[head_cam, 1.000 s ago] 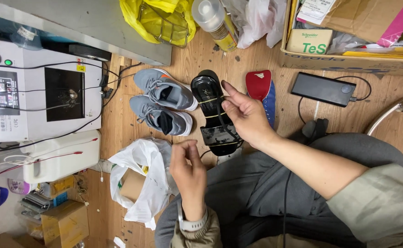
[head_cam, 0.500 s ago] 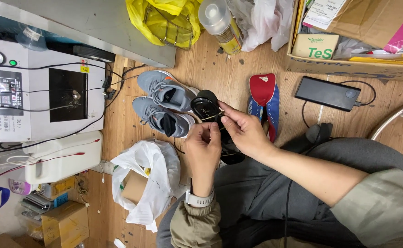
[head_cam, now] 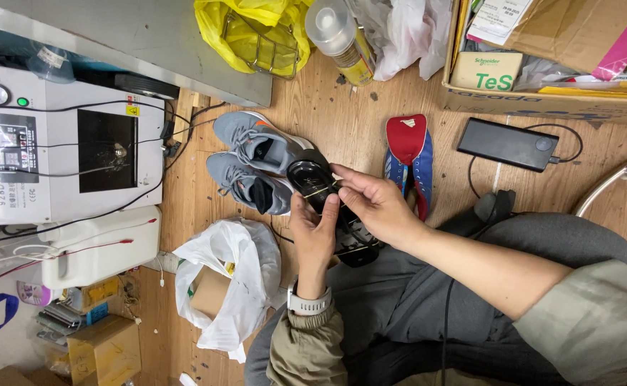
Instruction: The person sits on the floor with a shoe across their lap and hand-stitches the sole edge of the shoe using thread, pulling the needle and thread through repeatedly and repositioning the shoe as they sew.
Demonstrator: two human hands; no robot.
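A black shoe sole (head_cam: 324, 193) with a yellowish line across it lies over my lap, toe pointing away from me. My left hand (head_cam: 313, 232) grips its near side from below, a watch on that wrist. My right hand (head_cam: 374, 204) holds the sole from the right, thumb and forefinger pinching its edge near the yellow line. Just left of the sole sit two grey sneakers (head_cam: 256, 168) side by side on the wooden floor. A red and blue insole (head_cam: 410, 154) lies to the right of my hands.
A white machine (head_cam: 63, 143) with a dark window stands at left, wires running over it. A white plastic bag (head_cam: 234, 286) lies near my left knee. A black power bank (head_cam: 506, 143), a cardboard box (head_cam: 542, 64), a yellow bag (head_cam: 256, 32) and a bottle (head_cam: 338, 39) lie beyond.
My left hand rose from near my lap to the black sole and took hold of it. The sole was lifted closer to me, with my right hand still on it.
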